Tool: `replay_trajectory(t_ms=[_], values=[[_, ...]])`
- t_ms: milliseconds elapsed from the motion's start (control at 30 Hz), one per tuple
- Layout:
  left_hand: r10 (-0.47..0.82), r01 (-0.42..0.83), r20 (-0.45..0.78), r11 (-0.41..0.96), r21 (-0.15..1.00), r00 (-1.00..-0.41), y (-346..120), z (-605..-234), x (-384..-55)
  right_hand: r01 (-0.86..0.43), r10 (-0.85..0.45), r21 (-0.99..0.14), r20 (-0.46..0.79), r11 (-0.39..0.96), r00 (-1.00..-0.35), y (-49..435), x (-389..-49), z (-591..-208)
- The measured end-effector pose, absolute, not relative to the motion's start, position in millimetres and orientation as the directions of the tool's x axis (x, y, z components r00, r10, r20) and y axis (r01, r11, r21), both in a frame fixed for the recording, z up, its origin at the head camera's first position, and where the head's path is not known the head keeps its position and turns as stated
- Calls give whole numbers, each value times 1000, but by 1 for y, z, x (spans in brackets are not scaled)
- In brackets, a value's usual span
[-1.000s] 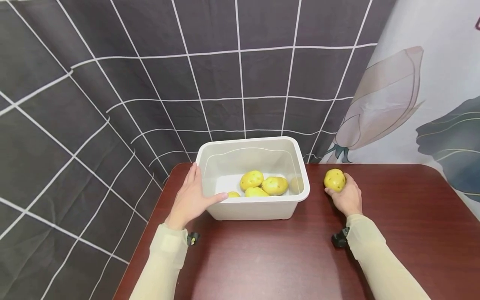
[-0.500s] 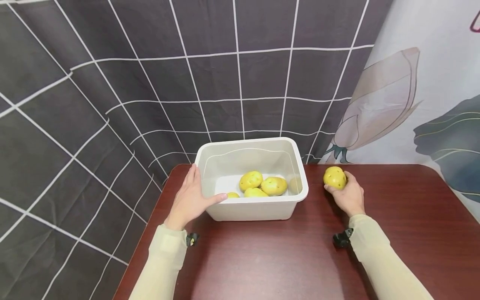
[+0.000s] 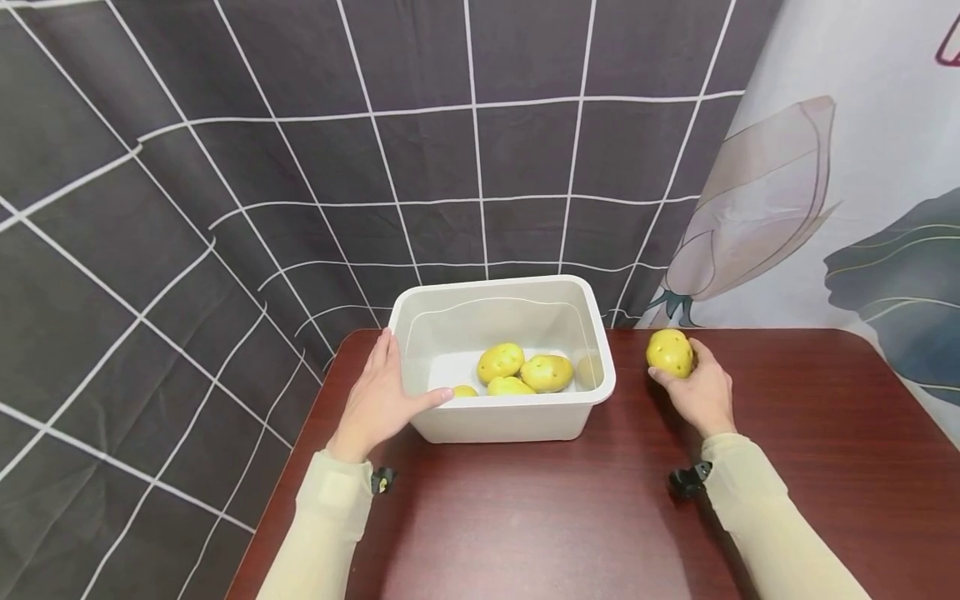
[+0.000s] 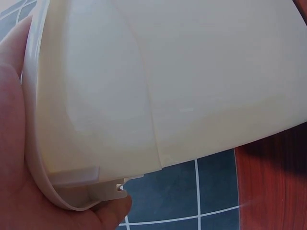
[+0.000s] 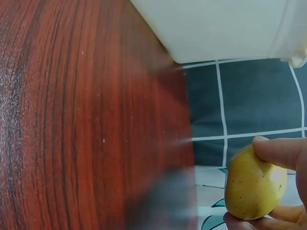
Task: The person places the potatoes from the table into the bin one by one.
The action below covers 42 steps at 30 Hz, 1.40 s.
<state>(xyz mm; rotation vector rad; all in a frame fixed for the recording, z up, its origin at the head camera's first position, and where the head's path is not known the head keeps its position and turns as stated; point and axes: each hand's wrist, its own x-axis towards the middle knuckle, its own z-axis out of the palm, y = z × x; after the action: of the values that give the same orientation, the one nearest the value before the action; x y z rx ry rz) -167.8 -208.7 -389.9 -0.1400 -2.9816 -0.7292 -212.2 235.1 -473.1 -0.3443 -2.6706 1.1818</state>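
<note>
A whitish plastic bin (image 3: 495,421) stands at the middle of the table's far part, with several yellow potatoes (image 3: 547,372) lying on its floor. My left hand (image 3: 382,406) grips the bin's near left corner, thumb along the front rim and fingers at the left side. In the left wrist view, fingertips (image 4: 117,208) come round under the rim. To the right of the bin, my right hand (image 3: 701,390) holds another yellow potato (image 3: 670,353) between thumb and fingers. The right wrist view shows this potato (image 5: 254,184) with small dark specks, well apart from the bin wall (image 5: 225,28).
The reddish-brown wooden table (image 3: 540,517) runs under everything. A dark curtain with white grid lines (image 3: 525,158) hangs close behind the bin and on the left. A pale floral curtain (image 3: 885,167) hangs at the right. Each wrist bears a small black camera (image 3: 688,480).
My right hand has shifted slightly to the right, with the potato turning a little in its grip. The left hand stays at the bin's corner; the potatoes inside have not moved.
</note>
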Motion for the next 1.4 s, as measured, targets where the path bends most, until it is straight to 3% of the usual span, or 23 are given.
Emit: replay_trajectory(t_ms=[400, 1400], values=[[76, 105, 82, 886, 451, -994, -208, -389, -168, 56, 275, -746, 174, 664, -945, 234, -206, -462], [75, 103, 80, 889, 445, -994, -210, -391, -169, -41, 221, -764, 237, 644, -946, 225, -193, -438]])
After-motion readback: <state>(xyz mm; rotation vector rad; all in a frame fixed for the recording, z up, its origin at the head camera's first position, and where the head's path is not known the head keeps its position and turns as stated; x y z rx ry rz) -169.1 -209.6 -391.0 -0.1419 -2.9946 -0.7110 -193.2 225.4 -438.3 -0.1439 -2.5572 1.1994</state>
